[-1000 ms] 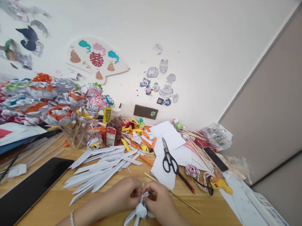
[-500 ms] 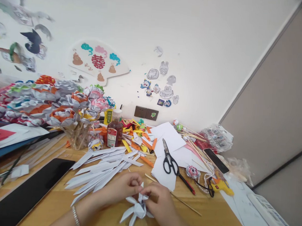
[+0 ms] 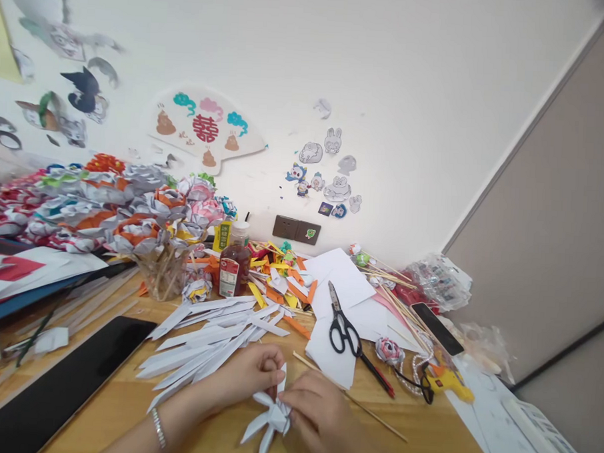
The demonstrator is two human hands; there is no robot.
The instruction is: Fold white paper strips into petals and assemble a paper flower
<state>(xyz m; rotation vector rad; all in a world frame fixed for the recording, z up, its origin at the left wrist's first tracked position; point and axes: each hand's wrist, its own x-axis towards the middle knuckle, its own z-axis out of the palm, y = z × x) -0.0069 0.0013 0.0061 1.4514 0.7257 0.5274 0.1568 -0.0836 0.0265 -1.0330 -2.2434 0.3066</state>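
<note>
A white folded-paper flower [image 3: 276, 418] with pointed petals is held between both hands just above the wooden table. My left hand [image 3: 255, 371], a beaded bracelet on its wrist, pinches an upright petal at the top. My right hand [image 3: 318, 411] has its thumb and fingers closed on the flower's right side, hiding part of it. Left of the hands lies a fan of folded white paper strips [image 3: 211, 343]. A thin wooden stick [image 3: 374, 416] passes behind and to the right of my right hand.
Black scissors [image 3: 344, 335] lie on white paper sheets [image 3: 337, 275]. To the right are a yellow glue gun [image 3: 448, 383] and a phone [image 3: 436, 328]. A dark flat panel [image 3: 69, 383] lies at left. Behind stand a bottle [image 3: 233, 263] and many paper flowers [image 3: 136, 232].
The view has shifted slightly, so the scene sits further right. My right hand's fingers have moved down from the upright petal to the flower's side; my left hand stays pinched on the petal.
</note>
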